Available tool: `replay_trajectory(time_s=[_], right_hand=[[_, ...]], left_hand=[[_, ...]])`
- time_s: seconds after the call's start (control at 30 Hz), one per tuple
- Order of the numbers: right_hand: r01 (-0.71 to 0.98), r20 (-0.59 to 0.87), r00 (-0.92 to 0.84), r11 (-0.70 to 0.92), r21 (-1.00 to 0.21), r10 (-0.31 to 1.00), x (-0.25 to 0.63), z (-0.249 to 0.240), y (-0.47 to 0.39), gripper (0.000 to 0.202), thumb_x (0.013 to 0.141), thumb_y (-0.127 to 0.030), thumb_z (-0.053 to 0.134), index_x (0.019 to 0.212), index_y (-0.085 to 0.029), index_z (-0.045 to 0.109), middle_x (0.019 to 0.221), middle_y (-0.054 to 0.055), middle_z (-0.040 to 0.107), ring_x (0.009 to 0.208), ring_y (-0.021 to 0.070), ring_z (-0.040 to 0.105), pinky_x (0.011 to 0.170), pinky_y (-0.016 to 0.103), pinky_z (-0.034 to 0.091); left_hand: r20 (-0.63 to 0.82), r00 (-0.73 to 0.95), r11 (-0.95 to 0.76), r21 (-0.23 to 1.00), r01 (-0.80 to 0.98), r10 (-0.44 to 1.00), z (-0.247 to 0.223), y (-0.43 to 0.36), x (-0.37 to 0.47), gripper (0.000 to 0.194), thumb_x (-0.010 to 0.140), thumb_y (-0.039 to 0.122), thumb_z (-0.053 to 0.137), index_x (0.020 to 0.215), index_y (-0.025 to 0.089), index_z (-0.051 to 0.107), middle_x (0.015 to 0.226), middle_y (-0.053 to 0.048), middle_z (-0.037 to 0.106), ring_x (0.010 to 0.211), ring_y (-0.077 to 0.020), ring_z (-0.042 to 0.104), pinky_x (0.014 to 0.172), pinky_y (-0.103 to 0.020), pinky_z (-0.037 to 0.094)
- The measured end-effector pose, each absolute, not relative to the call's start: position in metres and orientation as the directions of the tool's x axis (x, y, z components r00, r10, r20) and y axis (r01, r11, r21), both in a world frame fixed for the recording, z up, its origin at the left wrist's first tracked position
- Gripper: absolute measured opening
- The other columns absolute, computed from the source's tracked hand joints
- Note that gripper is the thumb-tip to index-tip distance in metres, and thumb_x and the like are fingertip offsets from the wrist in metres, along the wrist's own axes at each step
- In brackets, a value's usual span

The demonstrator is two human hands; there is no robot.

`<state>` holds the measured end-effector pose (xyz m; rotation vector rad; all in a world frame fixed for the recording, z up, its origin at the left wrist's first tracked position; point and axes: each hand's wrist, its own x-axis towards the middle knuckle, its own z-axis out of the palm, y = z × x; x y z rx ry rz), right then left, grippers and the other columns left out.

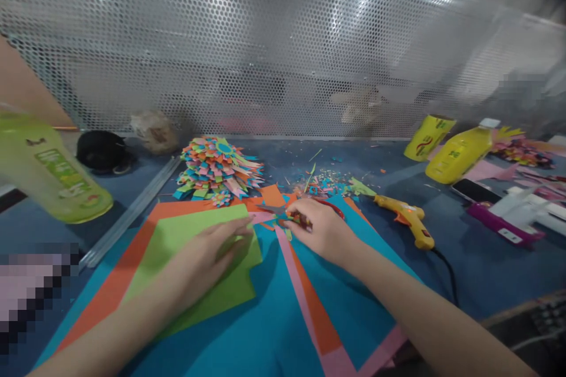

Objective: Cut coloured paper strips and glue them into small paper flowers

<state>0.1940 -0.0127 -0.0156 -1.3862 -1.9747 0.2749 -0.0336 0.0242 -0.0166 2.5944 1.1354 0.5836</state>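
My right hand (321, 230) is closed around scissors (272, 210), whose blades point left toward my other hand. Over the green paper (203, 288), my left hand (221, 247) has its fingers pinched near a small pink piece of paper (260, 217) by the blades. Under both hands lie large blue sheets (265, 330) and orange paper (119, 271). Between my forearms, long pink and orange strips (305, 300) run toward me. A heap of colourful cut paper flowers (216, 168) stands just beyond my left hand.
A yellow glue gun (409, 218) with a black cord lies to the right, near a phone (475, 191) and yellow bottle (460, 153). Small paper scraps (327, 182) are scattered behind my right hand. At left are a green bottle (53, 171) and clear sticks (132, 212).
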Motion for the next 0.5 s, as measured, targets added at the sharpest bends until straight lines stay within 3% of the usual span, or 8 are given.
replay_trajectory(time_s=[0.13, 0.23, 0.33, 0.5], right_hand=[[0.75, 0.432, -0.119, 0.366, -0.551, 0.894, 0.194, -0.015, -0.014, 0.008, 0.083, -0.027, 0.052, 0.086, -0.02, 0.055, 0.083, 0.003, 0.058, 0.069, 0.0136, 0.052, 0.061, 0.025, 0.037], [0.768, 0.428, -0.093, 0.338, -0.544, 0.899, 0.192, -0.014, -0.015, 0.008, 0.083, -0.028, 0.052, 0.083, -0.02, 0.054, 0.081, 0.002, 0.058, 0.069, 0.0139, 0.052, 0.061, 0.026, 0.036], [0.775, 0.403, -0.063, 0.299, -0.557, 0.913, 0.192, -0.012, -0.015, 0.009, 0.083, -0.028, 0.052, 0.082, -0.02, 0.054, 0.079, 0.002, 0.058, 0.067, 0.0135, 0.051, 0.059, 0.026, 0.037], [0.789, 0.399, -0.053, 0.283, -0.545, 0.916, 0.194, -0.011, -0.012, 0.007, 0.082, -0.025, 0.051, 0.079, -0.019, 0.054, 0.079, 0.002, 0.058, 0.068, 0.0136, 0.052, 0.06, 0.025, 0.038]], left_hand=[[0.302, 0.606, -0.677, 0.3, 0.672, 0.735, -0.02, 0.025, -0.035, 0.042, 0.087, 0.04, 0.041, 0.124, 0.02, 0.045, 0.127, -0.007, 0.057, 0.115, -0.0235, 0.054, 0.092, -0.037, 0.047], [0.364, 0.694, -0.781, 0.212, 0.587, 0.621, -0.027, 0.026, -0.028, 0.056, 0.088, 0.028, 0.04, 0.139, 0.019, 0.018, 0.128, -0.009, 0.055, 0.119, -0.0236, 0.05, 0.096, -0.041, 0.043], [0.408, 0.712, -0.813, 0.166, 0.558, 0.572, -0.028, 0.029, -0.016, 0.074, 0.087, 0.023, 0.043, 0.141, 0.019, -0.007, 0.116, -0.009, 0.063, 0.108, -0.0239, 0.058, 0.091, -0.041, 0.045], [0.389, 0.671, -0.761, 0.142, 0.633, 0.631, -0.024, 0.033, 0.002, 0.081, 0.083, 0.031, 0.051, 0.141, 0.017, -0.002, 0.091, -0.007, 0.07, 0.09, -0.0261, 0.064, 0.078, -0.039, 0.049]])
